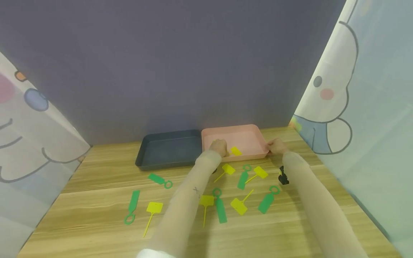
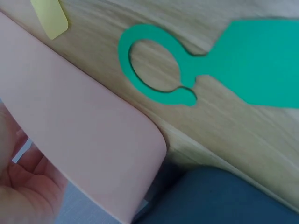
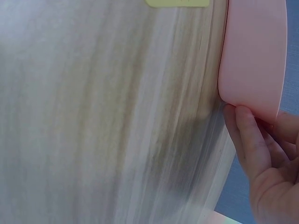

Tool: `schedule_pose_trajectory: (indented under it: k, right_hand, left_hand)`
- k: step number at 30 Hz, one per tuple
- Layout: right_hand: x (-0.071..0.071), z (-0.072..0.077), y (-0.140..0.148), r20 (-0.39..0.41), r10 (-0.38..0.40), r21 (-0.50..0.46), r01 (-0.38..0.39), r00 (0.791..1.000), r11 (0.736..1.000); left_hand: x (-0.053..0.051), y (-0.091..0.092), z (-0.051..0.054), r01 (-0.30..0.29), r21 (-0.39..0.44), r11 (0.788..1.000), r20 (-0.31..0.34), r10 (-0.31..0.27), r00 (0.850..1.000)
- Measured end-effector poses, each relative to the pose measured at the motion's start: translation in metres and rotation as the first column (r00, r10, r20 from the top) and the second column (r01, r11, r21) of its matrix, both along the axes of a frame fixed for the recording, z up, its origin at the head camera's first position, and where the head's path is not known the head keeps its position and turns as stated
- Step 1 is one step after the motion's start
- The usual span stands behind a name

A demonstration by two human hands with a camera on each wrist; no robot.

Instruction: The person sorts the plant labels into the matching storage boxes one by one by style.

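Note:
In the head view my left hand [image 1: 219, 146] is over the front left part of the pink tray [image 1: 250, 157], beside a yellow tag [image 1: 236, 151] lying inside. The left wrist view shows this hand [image 2: 25, 179] with curled fingers past the pink wall [image 2: 88, 119]; whether they hold anything is hidden. At the tray's front right corner, my right hand [image 1: 277, 146] grips the pink edge. The right wrist view has its fingertips against the corner and the thumb at the rim, the hand [image 3: 271, 163] pinching the tray [image 3: 254, 56].
A dark tray [image 1: 172, 165] stands directly left of the pink one. Several green tags [image 1: 132, 202] with rings and several yellow tags [image 1: 154, 207] with thin stems lie spread over the wooden table [image 1: 96, 200]. A dark grey panel [image 1: 155, 64] rises behind the trays.

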State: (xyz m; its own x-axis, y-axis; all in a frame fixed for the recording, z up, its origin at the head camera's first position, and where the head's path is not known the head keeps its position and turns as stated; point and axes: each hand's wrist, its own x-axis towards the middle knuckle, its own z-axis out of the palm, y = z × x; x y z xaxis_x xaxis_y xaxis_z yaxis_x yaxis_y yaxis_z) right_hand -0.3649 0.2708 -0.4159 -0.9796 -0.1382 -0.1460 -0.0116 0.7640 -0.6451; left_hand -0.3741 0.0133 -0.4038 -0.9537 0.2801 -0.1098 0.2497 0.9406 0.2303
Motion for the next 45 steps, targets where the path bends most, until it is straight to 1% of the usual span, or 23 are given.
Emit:
schedule_pose_trajectory:
  k: [3,5,7,12,14,15,17,19,20,22,23,24,26,28,30,31,32,33,35,37,39,42,45]
  right_hand:
    - [0.001,0.001,0.000,0.008,0.002,-0.001,-0.002,1.000,1.000]
    - [0.002,0.003,-0.001,0.011,0.001,0.004,-0.001,1.000,1.000]
    - [0.004,0.006,-0.002,0.017,-0.003,0.004,0.003,1.000,1.000]
    - [0.006,0.010,-0.005,0.030,-0.012,0.008,0.012,0.999,1.000]
    - [0.006,0.010,-0.005,0.033,-0.016,0.002,0.016,0.999,1.000]
    - [0.006,0.009,-0.005,0.034,-0.017,-0.001,0.017,0.999,1.000]
    - [0.006,0.008,-0.004,0.037,-0.014,-0.003,0.014,0.999,1.000]
    - [0.007,0.008,-0.004,0.045,-0.016,-0.008,0.017,0.999,1.000]
    - [0.007,0.007,-0.004,0.050,-0.019,-0.006,0.019,0.999,1.000]
    - [0.006,0.005,-0.003,0.067,-0.029,-0.006,0.029,0.997,1.000]
    - [0.004,0.003,-0.001,0.071,-0.030,-0.007,0.031,0.997,1.000]
    - [-0.002,-0.004,0.004,0.067,-0.026,-0.011,0.027,0.997,1.000]
    - [-0.020,-0.022,0.016,0.070,-0.014,-0.021,0.016,0.997,1.000]
    - [-0.047,-0.053,0.038,0.021,0.039,-0.097,-0.037,0.999,0.995]
    - [-0.061,-0.067,0.049,0.022,0.057,-0.113,-0.054,0.998,0.992]
    - [-0.061,-0.067,0.049,0.023,0.056,-0.121,-0.053,0.998,0.991]
    - [-0.058,-0.064,0.047,0.016,0.054,-0.126,-0.051,0.998,0.991]
    - [-0.051,-0.056,0.042,0.013,0.057,-0.133,-0.055,0.998,0.990]
    - [-0.027,-0.027,0.022,0.057,0.015,-0.063,-0.012,0.998,0.998]
    - [-0.008,-0.006,0.008,0.048,0.017,-0.044,-0.015,0.999,0.999]
    - [0.004,0.006,0.000,0.048,0.019,-0.020,-0.018,0.999,1.000]
    - [0.007,0.007,-0.003,0.040,0.006,-0.004,-0.006,0.999,1.000]
    - [0.005,0.005,-0.002,0.034,-0.003,0.015,0.003,0.999,1.000]
  left_hand:
    - [0.002,-0.002,0.002,0.020,-0.017,1.000,-0.021,-0.021,1.000]
    - [0.004,-0.004,0.005,0.029,-0.004,1.000,-0.023,-0.029,0.999]
    - [0.006,-0.007,0.009,0.037,0.034,0.999,-0.004,-0.037,0.999]
    - [0.014,-0.018,0.023,0.041,0.125,0.991,0.090,-0.053,0.995]
    - [0.017,-0.023,0.030,0.047,0.138,0.989,0.098,-0.061,0.993]
    - [0.018,-0.027,0.031,0.053,0.145,0.988,0.090,-0.066,0.994]
    - [0.020,-0.033,0.035,0.055,0.171,0.984,0.096,-0.072,0.993]
    - [0.022,-0.038,0.037,0.061,0.203,0.977,0.112,-0.085,0.990]
    - [0.023,-0.041,0.038,0.069,0.208,0.976,0.116,-0.095,0.989]
    - [0.024,-0.047,0.040,0.066,0.223,0.973,0.145,-0.100,0.984]
    - [0.024,-0.051,0.040,0.071,0.219,0.973,0.144,-0.104,0.984]
    - [0.024,-0.054,0.041,0.074,0.217,0.973,0.146,-0.107,0.983]
    - [0.024,-0.062,0.042,0.082,0.196,0.977,0.136,-0.110,0.985]
    - [0.025,-0.071,0.043,0.075,0.199,0.977,0.133,-0.103,0.986]
    - [0.028,-0.081,0.045,0.076,0.200,0.977,0.121,-0.102,0.987]
    - [0.029,-0.087,0.045,0.081,0.200,0.976,0.113,-0.105,0.988]
    - [0.032,-0.092,0.046,0.080,0.207,0.975,0.113,-0.105,0.988]
    - [0.034,-0.098,0.046,0.083,0.212,0.974,0.109,-0.108,0.988]
    - [0.039,-0.108,0.046,0.095,0.219,0.971,0.099,-0.119,0.988]
    - [0.044,-0.119,0.046,0.102,0.226,0.969,0.094,-0.126,0.987]
    - [0.050,-0.128,0.046,0.100,0.226,0.969,0.087,-0.122,0.989]
    - [0.057,-0.141,0.045,0.099,0.219,0.971,0.073,-0.117,0.990]
    - [0.068,-0.153,0.045,0.098,0.216,0.971,0.064,-0.114,0.991]
